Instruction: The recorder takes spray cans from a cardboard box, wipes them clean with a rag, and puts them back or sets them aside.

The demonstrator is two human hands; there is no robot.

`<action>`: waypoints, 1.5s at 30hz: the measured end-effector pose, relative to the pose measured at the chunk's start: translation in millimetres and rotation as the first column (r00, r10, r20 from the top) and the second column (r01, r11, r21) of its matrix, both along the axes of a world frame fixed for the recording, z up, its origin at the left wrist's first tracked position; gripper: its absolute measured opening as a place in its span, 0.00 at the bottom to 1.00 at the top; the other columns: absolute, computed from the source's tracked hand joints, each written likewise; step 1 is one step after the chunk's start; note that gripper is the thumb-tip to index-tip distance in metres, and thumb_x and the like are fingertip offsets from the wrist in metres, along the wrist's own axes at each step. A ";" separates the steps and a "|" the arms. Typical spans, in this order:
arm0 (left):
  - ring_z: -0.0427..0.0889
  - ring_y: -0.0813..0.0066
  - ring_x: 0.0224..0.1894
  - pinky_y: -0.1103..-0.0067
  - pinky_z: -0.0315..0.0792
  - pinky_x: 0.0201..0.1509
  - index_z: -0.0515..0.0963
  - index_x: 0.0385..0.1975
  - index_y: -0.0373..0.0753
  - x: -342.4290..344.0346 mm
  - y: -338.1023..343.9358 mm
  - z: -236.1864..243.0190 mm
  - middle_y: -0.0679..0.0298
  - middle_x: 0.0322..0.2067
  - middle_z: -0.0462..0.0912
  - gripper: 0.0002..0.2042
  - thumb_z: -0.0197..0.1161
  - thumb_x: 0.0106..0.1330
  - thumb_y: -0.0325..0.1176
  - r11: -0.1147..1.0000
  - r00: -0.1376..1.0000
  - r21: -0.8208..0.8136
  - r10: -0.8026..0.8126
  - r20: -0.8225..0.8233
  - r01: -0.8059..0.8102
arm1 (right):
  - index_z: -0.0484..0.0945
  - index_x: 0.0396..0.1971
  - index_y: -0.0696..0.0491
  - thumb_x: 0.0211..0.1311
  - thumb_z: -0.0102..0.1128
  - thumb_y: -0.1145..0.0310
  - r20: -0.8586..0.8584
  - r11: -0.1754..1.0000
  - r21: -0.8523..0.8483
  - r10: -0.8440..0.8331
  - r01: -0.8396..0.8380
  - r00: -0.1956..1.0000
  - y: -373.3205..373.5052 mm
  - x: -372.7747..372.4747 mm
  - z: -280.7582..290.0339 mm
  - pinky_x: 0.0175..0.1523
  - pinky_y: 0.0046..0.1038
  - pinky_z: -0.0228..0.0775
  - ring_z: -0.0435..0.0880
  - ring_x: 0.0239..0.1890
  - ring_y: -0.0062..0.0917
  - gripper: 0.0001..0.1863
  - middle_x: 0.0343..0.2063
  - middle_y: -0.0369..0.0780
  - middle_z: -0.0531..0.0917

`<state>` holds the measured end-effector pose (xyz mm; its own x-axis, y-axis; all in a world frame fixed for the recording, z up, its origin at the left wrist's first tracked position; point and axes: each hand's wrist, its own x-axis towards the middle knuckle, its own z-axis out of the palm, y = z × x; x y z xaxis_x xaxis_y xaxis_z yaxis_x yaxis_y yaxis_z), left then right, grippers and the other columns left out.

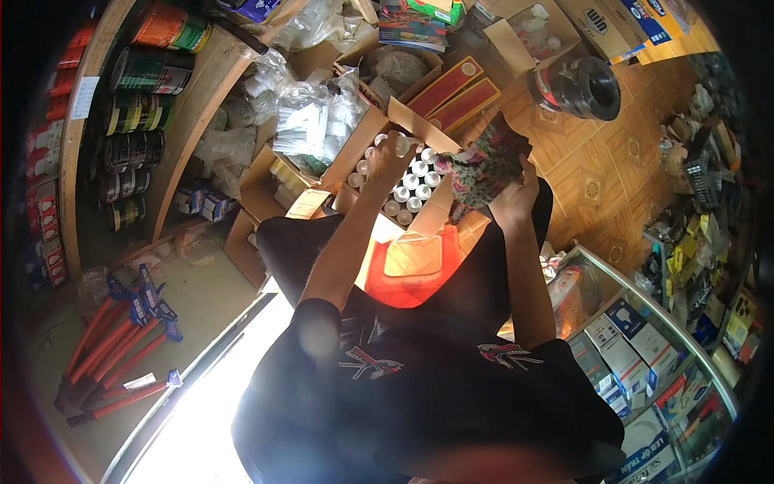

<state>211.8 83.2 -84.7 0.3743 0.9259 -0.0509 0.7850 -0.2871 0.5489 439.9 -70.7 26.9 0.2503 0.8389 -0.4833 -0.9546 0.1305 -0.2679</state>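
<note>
An open cardboard box (435,219) stands between my knees, packed with rows of upright white round-ended tubes (409,182). My left hand (390,160) is over the far left part of the box. Its fingers are closed around the pale end of one tube (405,146), which sits at the level of the others or slightly above. To the right of the box, my right hand (516,198) grips a crumpled patterned cloth (485,168) in green, pink and dark red. The cloth hangs over the box's right flap.
A red plastic stool (413,278) is under the box. Bagged white sticks (303,129) lie at the left, red long boxes (455,93) behind. A black coil (592,87) rests on the tiled floor. Glass display cases flank me; red-handled tools (121,339) lie left, near shelved cans (149,73).
</note>
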 end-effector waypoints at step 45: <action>0.87 0.54 0.47 0.64 0.80 0.56 0.73 0.52 0.45 -88.9 -39.4 101.6 0.57 0.43 0.86 0.34 0.83 0.44 0.42 0.992 0.957 -0.058 0.120 0.265 -0.109 | 0.69 0.66 0.58 0.76 0.45 0.50 -0.078 0.915 0.372 0.196 -0.154 0.977 6.2 -27.1 29.3 0.76 0.51 0.56 0.73 0.68 0.44 0.30 0.62 0.48 0.78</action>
<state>122.9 43.8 17.0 0.2710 0.9626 -0.0032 0.6341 -0.1760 0.7530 412.8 -64.5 56.2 0.0457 0.9870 -0.1544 -0.9918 0.0263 -0.1252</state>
